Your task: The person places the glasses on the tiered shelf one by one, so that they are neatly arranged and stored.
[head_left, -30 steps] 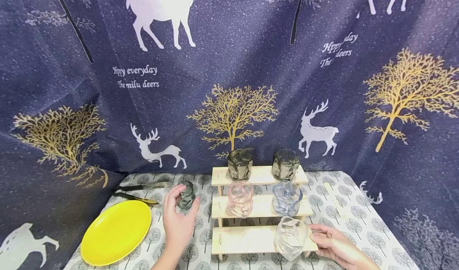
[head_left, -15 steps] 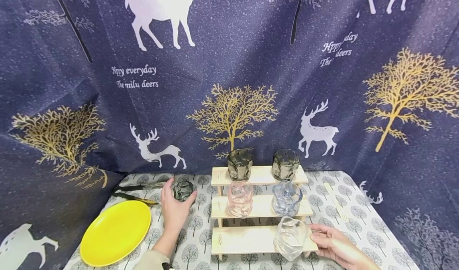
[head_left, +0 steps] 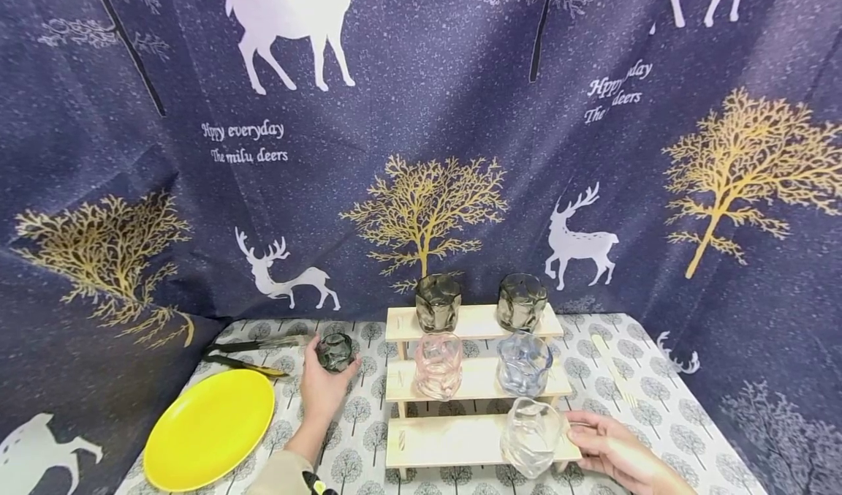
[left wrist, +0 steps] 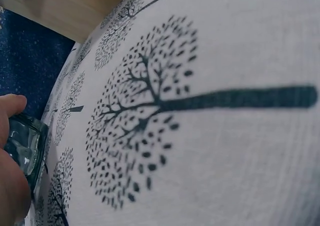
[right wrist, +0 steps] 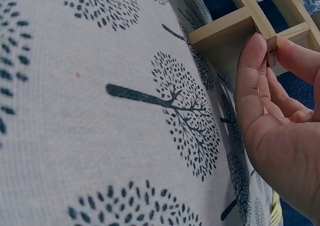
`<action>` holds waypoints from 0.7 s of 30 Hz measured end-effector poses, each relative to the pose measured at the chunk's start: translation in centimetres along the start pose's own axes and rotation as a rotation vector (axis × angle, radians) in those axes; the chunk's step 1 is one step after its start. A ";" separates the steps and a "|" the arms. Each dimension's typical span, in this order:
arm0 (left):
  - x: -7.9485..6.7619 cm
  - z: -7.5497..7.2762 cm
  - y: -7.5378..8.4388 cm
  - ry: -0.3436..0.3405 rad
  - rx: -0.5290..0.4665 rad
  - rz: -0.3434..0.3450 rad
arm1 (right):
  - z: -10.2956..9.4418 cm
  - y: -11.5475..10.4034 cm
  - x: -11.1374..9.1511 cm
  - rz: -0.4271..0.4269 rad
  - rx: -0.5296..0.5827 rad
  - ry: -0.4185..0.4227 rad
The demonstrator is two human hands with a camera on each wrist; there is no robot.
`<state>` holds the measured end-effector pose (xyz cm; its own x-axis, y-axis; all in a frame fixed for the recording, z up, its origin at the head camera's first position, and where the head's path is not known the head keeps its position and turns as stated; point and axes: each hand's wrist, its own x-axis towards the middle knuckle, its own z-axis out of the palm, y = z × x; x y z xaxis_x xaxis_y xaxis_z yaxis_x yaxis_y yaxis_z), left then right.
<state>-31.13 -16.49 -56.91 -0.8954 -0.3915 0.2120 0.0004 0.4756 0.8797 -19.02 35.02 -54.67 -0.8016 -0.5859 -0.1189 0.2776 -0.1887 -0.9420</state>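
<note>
Gripping faceted smoky glass cup (head_left: 334,351) w/ left hand (head_left: 320,391)

Bare tablecloth (head_left: 358,436) is lying open between the yellow plate (head_left: 209,429) near the front-left corner and the wooden rack (head_left: 454,440) at mid-table. The dark utensils (head_left: 246,354) are blocking the back-left edge. A free strip is running along the right edge, beside the rack's glasses (head_left: 522,363).
</note>
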 end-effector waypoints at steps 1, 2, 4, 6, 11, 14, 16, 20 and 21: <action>0.0 0.0 -0.1 0.001 -0.010 -0.006 | 0.0 0.0 0.0 0.003 0.001 0.002; 0.0 0.0 -0.1 0.002 -0.022 -0.011 | 0.0 0.0 0.0 0.007 0.001 0.003; -0.1 0.0 -0.3 0.011 -0.049 -0.015 | 0.0 -0.1 0.0 0.015 0.001 0.007; -0.2 -0.1 -0.4 0.026 -0.065 -0.011 | -0.1 -0.1 0.1 0.021 0.003 0.011; -0.4 -0.2 -0.6 0.057 -0.050 0.013 | -0.1 -0.1 0.0 0.031 0.005 0.028; -0.5 -0.4 -0.5 0.062 -0.046 0.010 | 0.0 -0.2 0.0 0.033 0.001 0.030; -0.6 -0.5 -0.5 0.062 -0.044 0.009 | 0.0 -0.2 0.0 0.038 -0.005 0.033; -0.8 -0.7 -0.3 0.061 -0.044 0.008 | 0.1 -0.3 0.1 0.045 -0.017 0.037; -0.9 -0.8 -0.2 0.055 -0.045 0.007 | 0.1 -0.3 0.2 0.048 -0.018 0.038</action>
<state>-29.97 -16.87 -56.92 -0.8696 -0.4315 0.2399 0.0276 0.4426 0.8963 -19.20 34.90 -54.36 -0.8070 -0.5638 -0.1757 0.3069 -0.1462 -0.9404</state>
